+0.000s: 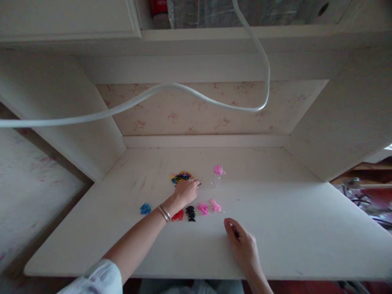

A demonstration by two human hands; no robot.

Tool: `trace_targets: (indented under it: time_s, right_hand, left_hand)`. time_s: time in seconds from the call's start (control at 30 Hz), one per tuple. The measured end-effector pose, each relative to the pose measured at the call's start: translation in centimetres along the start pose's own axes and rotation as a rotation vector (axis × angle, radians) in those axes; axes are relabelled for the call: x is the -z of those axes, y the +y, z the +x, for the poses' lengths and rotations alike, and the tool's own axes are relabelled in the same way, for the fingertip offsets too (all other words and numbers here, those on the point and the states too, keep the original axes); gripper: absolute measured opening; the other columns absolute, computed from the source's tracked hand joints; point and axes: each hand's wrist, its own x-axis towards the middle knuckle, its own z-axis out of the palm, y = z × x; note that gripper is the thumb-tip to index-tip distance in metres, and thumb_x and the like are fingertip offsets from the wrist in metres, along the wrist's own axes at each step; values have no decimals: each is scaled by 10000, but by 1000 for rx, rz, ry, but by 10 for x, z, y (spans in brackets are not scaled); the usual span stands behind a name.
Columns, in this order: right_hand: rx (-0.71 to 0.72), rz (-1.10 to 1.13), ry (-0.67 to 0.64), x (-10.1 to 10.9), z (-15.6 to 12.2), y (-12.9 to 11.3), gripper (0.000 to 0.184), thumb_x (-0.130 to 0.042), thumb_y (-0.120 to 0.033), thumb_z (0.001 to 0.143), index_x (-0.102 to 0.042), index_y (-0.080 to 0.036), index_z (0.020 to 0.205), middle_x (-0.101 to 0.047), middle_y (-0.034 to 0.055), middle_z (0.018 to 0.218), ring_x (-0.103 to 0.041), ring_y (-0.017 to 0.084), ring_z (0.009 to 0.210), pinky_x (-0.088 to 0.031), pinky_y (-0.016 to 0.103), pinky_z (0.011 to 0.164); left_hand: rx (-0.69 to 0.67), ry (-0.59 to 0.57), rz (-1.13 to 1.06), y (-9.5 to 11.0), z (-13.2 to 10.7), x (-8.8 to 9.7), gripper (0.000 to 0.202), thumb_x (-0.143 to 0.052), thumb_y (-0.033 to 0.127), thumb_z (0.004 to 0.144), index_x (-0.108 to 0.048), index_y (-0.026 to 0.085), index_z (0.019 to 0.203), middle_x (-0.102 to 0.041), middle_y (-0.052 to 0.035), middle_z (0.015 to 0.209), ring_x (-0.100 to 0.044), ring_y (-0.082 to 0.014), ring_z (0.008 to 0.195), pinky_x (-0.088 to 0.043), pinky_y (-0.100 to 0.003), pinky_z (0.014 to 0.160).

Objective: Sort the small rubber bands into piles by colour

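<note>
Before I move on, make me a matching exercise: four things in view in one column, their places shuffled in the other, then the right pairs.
Things
1. Blue pile
2. Black pile
3. Mixed-colour pile
4. Bracelets

Places
A. Around the wrist of the left hand
B. Farthest left of the visible piles
C. Farther back than the black pile, close by the left hand
D. Between the red pile and a pink pile

Pairs: 1-B, 2-D, 3-C, 4-A
</note>
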Motion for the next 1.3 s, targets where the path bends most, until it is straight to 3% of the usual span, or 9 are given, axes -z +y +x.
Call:
trace_targets:
  time_s: [0.17,0.43,0.77,0.83,0.93,1.03,1.17,1.3]
  right_hand:
    - [24,2,-24,-1,5,0,429,-416,-534,873,-675,-198,929,-597,-13,590,-509,105,506,-368,181,507]
    - [28,-2,-7,0,7,-2,425,-422,-527,869,-681,-192,903,-537,-35,531,-464,89,455,-350,174,471]
    - [25,1,-3,1,6,-5,452,-417,-535,868,-694,-181,916,-597,4,576,-502,108,488,-379,174,482]
    - [15,6,-9,0,6,-4,462,-414,-545,867,-688,-179,928,-598,6,583,-506,114,499,-376,179,483]
    - [4,12,-20,-1,6,-2,457,-422,-549,863,-683,-179,927,-595,-1,587,-499,108,498,-371,178,486]
    - [8,14,-28,-1,6,-3,459,-426,-555,857,-685,-181,915,-602,-2,595,-500,105,497,-376,176,489]
    - [7,13,-22,0,6,-4,465,-433,-562,844,-694,-181,903,-609,-1,597,-510,101,496,-382,167,478]
    - [18,4,-34,1,5,-6,475,-421,-566,850,-691,-178,899,-613,5,594,-516,106,496,-388,169,482]
  left_hand:
    - [-38,-48,39,-7,16,-9,290,-460,208,867,-667,244,1066,-669,-94,1041,-653,-200,878,-492,-312,762]
    - [-17,-32,-28,-13,19,-16,247,-469,257,868,-705,216,929,-684,-84,991,-646,-188,880,-479,-299,788]
    - [20,77,-395,-20,14,6,181,-549,266,816,-718,206,835,-705,-29,928,-606,-151,946,-426,-268,907]
    - [54,88,-488,-21,8,13,179,-558,277,806,-710,196,853,-708,-27,913,-617,-146,907,-449,-264,865]
    - [137,79,-624,-21,-6,21,260,-512,350,832,-675,164,911,-703,-35,852,-616,-110,681,-484,-225,648]
    - [207,44,-749,-20,-25,25,336,-448,412,858,-624,138,943,-688,-38,829,-494,-47,444,-399,-181,438]
    - [246,-1,-866,-18,-52,28,314,-431,398,866,-582,138,958,-677,-46,881,-424,-12,388,-349,-161,389]
    - [276,52,-864,-6,-85,28,285,-446,403,872,-594,165,925,-689,-44,867,-522,-54,488,-396,-172,436]
